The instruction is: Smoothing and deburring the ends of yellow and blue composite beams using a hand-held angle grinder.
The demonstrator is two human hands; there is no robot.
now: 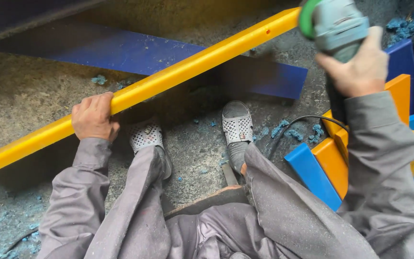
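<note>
Yellow plastic bar: long, square-edged strip, held off the ground in front of the seated person. Long axis runs diagonally, from low at the person's left to high at the right, where it meets the tool.

Head view, one frame only.

Left hand: closed over the top edge of the bar, fingers curled across it, thumb side toward the body. Grip sits toward the lower left part of the bar, well apart from the tool end.

Right hand: wrapped around the body of a grey-green handheld power tool, an angle grinder by its shape. Tool head lies just at the bar's upper right end; contact cannot be told, the region is blurred. The right hand is the nearer one to that end.

Black cord trails from the tool past the right knee.

Below the bar: a dark blue flat panel on the gritty floor, blue shavings scattered about, two feet in perforated slip-on shoes. At the right, a stack of orange and blue plastic pieces.
</note>
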